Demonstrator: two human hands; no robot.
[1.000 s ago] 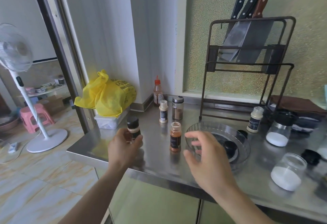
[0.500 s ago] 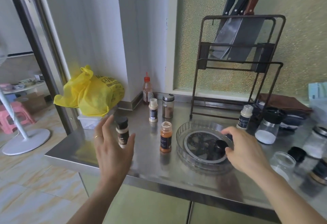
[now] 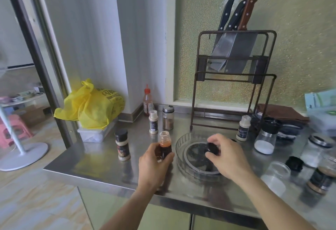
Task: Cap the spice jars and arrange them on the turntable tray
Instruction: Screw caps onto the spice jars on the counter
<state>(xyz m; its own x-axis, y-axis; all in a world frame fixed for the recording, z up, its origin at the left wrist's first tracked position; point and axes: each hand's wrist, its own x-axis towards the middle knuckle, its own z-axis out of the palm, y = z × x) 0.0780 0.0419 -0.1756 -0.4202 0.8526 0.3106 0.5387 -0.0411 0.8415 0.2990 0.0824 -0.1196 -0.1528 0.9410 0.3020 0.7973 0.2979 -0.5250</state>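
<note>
The left hand (image 3: 154,164) hides the label of the uncapped orange spice jar (image 3: 165,146) it grips on the counter (image 3: 101,162). The right hand (image 3: 225,155) pinches a black cap (image 3: 212,148) over the clear turntable tray (image 3: 181,146).

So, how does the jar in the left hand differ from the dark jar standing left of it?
The orange spice jar has no cap, while the black-capped jar is closed. The orange spice jar is gripped by the left hand; the black-capped jar stands free. Their contents are orange-red versus dark and beige. Both are small, upright and on the steel counter.
</note>
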